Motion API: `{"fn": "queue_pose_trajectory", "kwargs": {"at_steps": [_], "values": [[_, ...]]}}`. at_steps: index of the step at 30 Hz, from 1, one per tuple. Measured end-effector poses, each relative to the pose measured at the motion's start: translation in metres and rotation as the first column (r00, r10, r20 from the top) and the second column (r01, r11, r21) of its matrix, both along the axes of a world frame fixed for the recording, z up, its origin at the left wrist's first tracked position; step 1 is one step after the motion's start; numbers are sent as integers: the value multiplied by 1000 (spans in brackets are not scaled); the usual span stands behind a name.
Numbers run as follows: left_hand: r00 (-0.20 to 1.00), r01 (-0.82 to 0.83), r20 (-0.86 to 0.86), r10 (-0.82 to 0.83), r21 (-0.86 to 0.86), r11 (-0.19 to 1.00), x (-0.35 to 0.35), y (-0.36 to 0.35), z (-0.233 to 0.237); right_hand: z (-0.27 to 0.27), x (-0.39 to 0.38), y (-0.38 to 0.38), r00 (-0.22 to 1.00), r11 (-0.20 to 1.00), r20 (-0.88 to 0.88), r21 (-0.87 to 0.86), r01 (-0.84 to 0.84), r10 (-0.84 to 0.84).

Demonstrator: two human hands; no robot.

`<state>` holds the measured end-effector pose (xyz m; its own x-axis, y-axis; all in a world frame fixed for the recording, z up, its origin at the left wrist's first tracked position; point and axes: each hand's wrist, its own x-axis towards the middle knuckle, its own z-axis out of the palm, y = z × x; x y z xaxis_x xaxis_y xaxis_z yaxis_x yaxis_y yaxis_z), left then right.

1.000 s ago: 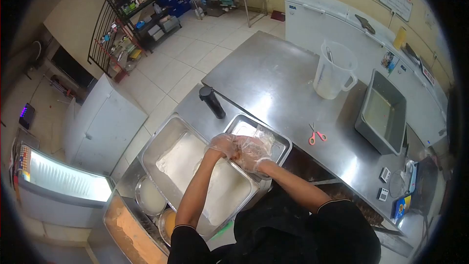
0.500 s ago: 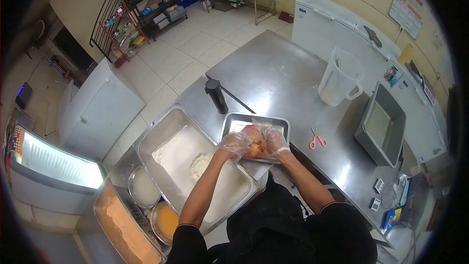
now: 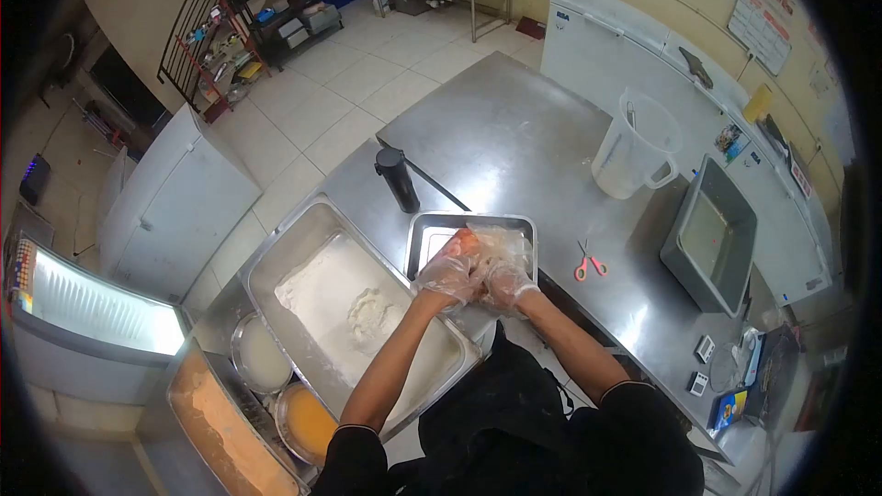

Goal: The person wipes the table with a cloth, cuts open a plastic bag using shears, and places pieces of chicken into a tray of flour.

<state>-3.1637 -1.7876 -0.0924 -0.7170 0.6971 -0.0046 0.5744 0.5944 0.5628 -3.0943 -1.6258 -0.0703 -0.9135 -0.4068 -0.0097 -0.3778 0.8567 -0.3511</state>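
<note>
My left hand (image 3: 446,277) and my right hand (image 3: 507,285), both in clear plastic gloves, are close together over the near side of a small metal tray (image 3: 424,220). Reddish raw meat (image 3: 462,243) shows just beyond my left fingers, which are closed on it. A crumpled clear plastic bag (image 3: 507,246) spreads over the tray's right half, and my right fingers are closed on its near part. The fingertips are partly hidden between the hands. To the left sits a large deep metal pan (image 3: 317,207) holding white flour (image 3: 322,280) with a clumped mound.
Behind the tray stands a black cylinder (image 3: 397,180) with a long arm. Pink-handled scissors (image 3: 590,264), a clear measuring jug (image 3: 634,147) and a grey tub (image 3: 712,234) are to the right. Bowls of pale liquid (image 3: 261,354) and orange liquid (image 3: 308,421) sit at lower left, beside orange powder (image 3: 220,418).
Both hands have drawn nearer to me and closer together. The plastic bag now spreads beyond my right hand, and the reddish meat shows further to the left.
</note>
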Motion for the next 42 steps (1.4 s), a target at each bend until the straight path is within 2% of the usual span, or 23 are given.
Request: {"fn": "queue_pose_trajectory", "kwargs": {"at_steps": [3,6,8,9,11,13,15,17,18,21,22,24,26,27,28,30,31,33,34,37,38,40,42], "values": [[997,36,66,-36,7,999,0,-3,17,-25,-8,-4,990,992,86,-61,114,-108],[986,92,-136,-98,-53,994,-16,-11,-29,-72,-17,-7,981,976,-14,-110,189,-192],[988,95,-100,-118,-213,972,-10,-11,12,-123,-27,-6,951,948,-256,-304,91,-174],[989,103,-57,-133,-368,924,-8,-12,27,-89,-23,-8,950,949,-261,-302,87,-170],[987,76,-91,-130,-447,891,-17,-12,4,29,-10,-20,974,961,121,-180,211,-191],[985,32,-127,-114,-515,856,-31,-13,-32,16,-19,-11,955,938,211,-234,256,-208],[948,9,-293,-123,-361,932,-34,-16,-52,10,-26,0,929,911,302,-281,301,-213],[896,18,-428,-115,-226,974,-32,-17,-47,12,-30,10,981,832,103,-520,193,-163],[954,22,-295,-50,-98,995,-31,-15,-43,18,-34,15,984,841,97,-511,178,-149],[954,-11,273,-127,454,891,-23,-14,-25,47,-46,35,820,756,504,-415,506,-272],[953,24,247,-174,512,859,-24,-13,-26,52,-50,44,822,687,534,-522,506,-199],[952,66,209,-222,570,819,-24,-11,-26,74,-52,51,812,602,562,-599,529,-154],[991,121,39,-131,206,971,-24,-4,-23,101,-53,54,776,507,626,-645,572,-78],[993,102,-56,-102,5,995,-23,-3,-21,102,-56,49,781,514,620,-648,562,-72],[985,54,-150,-84,-192,980,-20,-4,-20,101,-58,41,925,652,379,-691,311,-40],[973,19,-223,-59,-177,984,-8,-20,-19,98,-64,22,991,760,122,-649,33,61],[965,1,-259,-46,-169,986,-1,-29,-17,98,-65,5,938,719,346,-657,227,19],[995,-92,54,87,94,991,43,-50,69,83,-70,-25,821,680,571,-612,404,27],[989,40,-148,-9,212,976,51,-60,58,69,-73,-44,941,827,324,-552,108,93],[977,-198,97,188,103,975,93,-88,44,38,-75,-99,914,896,-134,-190,-402,382],[956,-287,108,271,172,942,110,-95,33,90,-60,-130,928,924,99,-182,-337,359],[932,-344,222,287,293,892,130,-113,38,110,-60,-174,831,989,539,-125,-84,139],[904,-397,328,275,402,825,146,-133,35,77,-62,-185,860,934,401,-290,-209,317]]}}
